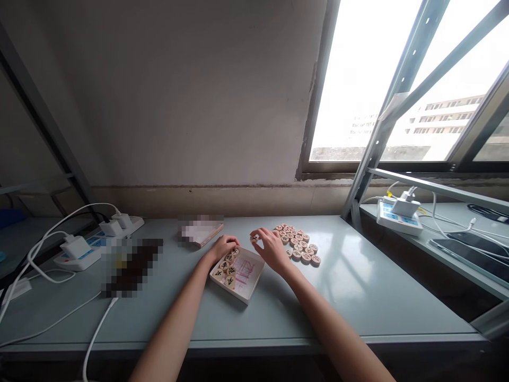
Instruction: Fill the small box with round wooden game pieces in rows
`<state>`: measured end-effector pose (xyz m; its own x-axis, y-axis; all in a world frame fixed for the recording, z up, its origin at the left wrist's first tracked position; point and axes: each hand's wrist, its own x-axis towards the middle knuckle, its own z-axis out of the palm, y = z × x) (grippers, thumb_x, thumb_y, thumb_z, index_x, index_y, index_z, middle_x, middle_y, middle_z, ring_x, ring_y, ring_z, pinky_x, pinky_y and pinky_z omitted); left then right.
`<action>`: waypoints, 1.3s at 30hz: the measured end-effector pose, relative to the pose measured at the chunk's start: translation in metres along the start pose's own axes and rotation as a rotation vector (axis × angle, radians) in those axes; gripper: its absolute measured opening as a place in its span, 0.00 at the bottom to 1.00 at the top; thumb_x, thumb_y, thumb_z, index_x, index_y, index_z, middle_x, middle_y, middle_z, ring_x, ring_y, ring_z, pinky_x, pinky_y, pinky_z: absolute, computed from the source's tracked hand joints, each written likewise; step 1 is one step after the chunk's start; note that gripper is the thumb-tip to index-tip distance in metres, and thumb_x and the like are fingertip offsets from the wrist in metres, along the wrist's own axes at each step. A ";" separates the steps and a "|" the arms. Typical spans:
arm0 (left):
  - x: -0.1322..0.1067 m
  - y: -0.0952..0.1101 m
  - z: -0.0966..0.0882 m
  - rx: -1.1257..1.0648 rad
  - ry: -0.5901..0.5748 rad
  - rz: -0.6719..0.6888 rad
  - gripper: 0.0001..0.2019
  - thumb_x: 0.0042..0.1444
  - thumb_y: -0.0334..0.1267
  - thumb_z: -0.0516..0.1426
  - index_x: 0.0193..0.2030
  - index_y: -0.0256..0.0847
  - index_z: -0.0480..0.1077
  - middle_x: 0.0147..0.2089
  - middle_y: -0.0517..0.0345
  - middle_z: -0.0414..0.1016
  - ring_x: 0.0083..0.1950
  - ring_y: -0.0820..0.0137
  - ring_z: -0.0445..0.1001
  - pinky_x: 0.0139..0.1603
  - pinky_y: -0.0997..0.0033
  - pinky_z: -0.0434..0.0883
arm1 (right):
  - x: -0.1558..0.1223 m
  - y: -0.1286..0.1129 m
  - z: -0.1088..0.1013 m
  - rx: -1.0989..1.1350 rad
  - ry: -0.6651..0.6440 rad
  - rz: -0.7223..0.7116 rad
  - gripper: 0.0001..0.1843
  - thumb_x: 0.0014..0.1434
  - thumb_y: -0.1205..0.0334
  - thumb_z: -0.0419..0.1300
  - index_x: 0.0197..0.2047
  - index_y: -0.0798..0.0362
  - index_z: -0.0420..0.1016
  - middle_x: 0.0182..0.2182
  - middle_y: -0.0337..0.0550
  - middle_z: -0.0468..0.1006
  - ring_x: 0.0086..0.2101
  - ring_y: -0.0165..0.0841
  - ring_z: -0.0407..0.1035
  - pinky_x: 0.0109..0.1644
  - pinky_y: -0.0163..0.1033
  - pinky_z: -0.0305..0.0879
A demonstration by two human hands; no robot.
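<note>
A shallow white box [256,273] lies in front of me with several round wooden Chinese chess pieces [229,281] along its left side. Pink lines mark the bare part of its floor. My left hand [225,246] is closed at the box's far left corner, fingers curled on the rim; its fingertips are partly hidden. Beyond the box's right side, my right hand [270,246] pinches one xiangqi piece [254,239] between thumb and fingers, raised a little above the table. More wooden pieces [298,244] lie in a flat cluster just right of that hand, characters facing up.
Behind the box sits a partly blurred box lid [209,233]. On the left are a power strip [83,257], white cables and a pixelated dark item [133,268]. Metal shelf posts stand at both sides. Another power strip [400,215] and a dark device [473,257] rest at right.
</note>
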<state>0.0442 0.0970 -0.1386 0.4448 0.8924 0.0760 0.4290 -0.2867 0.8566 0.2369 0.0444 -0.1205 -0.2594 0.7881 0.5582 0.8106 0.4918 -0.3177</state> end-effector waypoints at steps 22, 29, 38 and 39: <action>0.000 -0.003 0.002 -0.033 0.016 -0.024 0.08 0.40 0.35 0.49 0.24 0.37 0.68 0.25 0.58 0.68 0.28 0.70 0.67 0.27 0.74 0.62 | -0.005 0.021 0.001 -0.456 -0.176 0.020 0.11 0.59 0.66 0.50 0.39 0.50 0.73 0.43 0.46 0.74 0.44 0.37 0.61 0.50 0.43 0.49; -0.002 0.001 0.001 -0.015 0.007 -0.037 0.09 0.40 0.36 0.48 0.23 0.37 0.68 0.25 0.57 0.68 0.29 0.70 0.66 0.27 0.74 0.62 | -0.005 0.025 -0.002 -0.395 -0.111 0.095 0.15 0.56 0.68 0.51 0.46 0.51 0.71 0.48 0.50 0.70 0.49 0.43 0.58 0.52 0.51 0.50; 0.000 0.000 -0.001 0.053 -0.005 0.034 0.09 0.40 0.36 0.47 0.22 0.37 0.67 0.24 0.59 0.67 0.29 0.71 0.65 0.29 0.74 0.61 | -0.008 -0.034 -0.005 0.289 -0.350 -0.298 0.14 0.55 0.66 0.56 0.45 0.48 0.72 0.44 0.40 0.73 0.45 0.31 0.65 0.48 0.35 0.61; 0.000 0.000 -0.001 0.049 -0.006 0.030 0.09 0.40 0.36 0.47 0.23 0.37 0.68 0.24 0.58 0.68 0.29 0.70 0.65 0.29 0.73 0.62 | -0.009 -0.039 -0.004 0.324 -0.382 -0.326 0.14 0.54 0.67 0.57 0.45 0.48 0.72 0.45 0.40 0.73 0.46 0.30 0.64 0.49 0.34 0.61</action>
<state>0.0433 0.0972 -0.1381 0.4629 0.8810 0.0980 0.4536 -0.3304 0.8277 0.2097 0.0167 -0.1104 -0.6869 0.6256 0.3699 0.4718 0.7710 -0.4278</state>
